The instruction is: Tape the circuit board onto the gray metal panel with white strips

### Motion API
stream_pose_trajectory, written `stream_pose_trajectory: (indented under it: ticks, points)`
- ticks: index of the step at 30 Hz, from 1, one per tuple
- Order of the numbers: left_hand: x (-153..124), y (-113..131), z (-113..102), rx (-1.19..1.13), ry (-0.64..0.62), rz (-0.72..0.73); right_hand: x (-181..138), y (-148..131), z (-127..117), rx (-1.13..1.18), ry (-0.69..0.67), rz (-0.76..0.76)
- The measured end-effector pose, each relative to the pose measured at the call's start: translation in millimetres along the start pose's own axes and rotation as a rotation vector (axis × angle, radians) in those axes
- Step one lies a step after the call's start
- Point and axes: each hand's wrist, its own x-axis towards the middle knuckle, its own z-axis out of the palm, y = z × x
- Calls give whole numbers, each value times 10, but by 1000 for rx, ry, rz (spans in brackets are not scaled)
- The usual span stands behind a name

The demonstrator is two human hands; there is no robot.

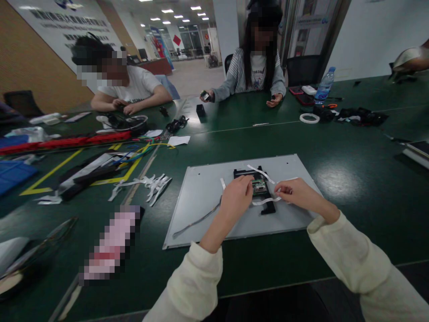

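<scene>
A black plastic frame (pixel 268 207) with a small green circuit board (pixel 259 186) in it lies on a pale grey board (pixel 197 214). My left hand (pixel 234 197) is over the frame's left side with its fingers curled beside the circuit board; what they grip is hidden. At the right of the frame, my right hand (pixel 295 192) is closed in a pinch on a thin white strip (pixel 267 202). Another white strip (pixel 259 171) curves over the frame's top. A thin grey cable (pixel 197 222) runs left from under my left hand.
White strips (pixel 156 185) lie in a pile left of the grey board, near a pink phone (pixel 112 243). A white tape roll (pixel 309 118) and a water bottle (pixel 325 86) stand at the far right. Two people sit across the green table (pixel 362 179), one holding a small object.
</scene>
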Motion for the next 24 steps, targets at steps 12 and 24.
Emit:
stream_pose_trajectory:
  ticks: [12,24]
  points:
    - [-24,194,-4,-340,-132,109,-44,-130,-108,388,145,25]
    - [-25,146,-52,-630,-447,6,-16,-72,-77,73,15,-25]
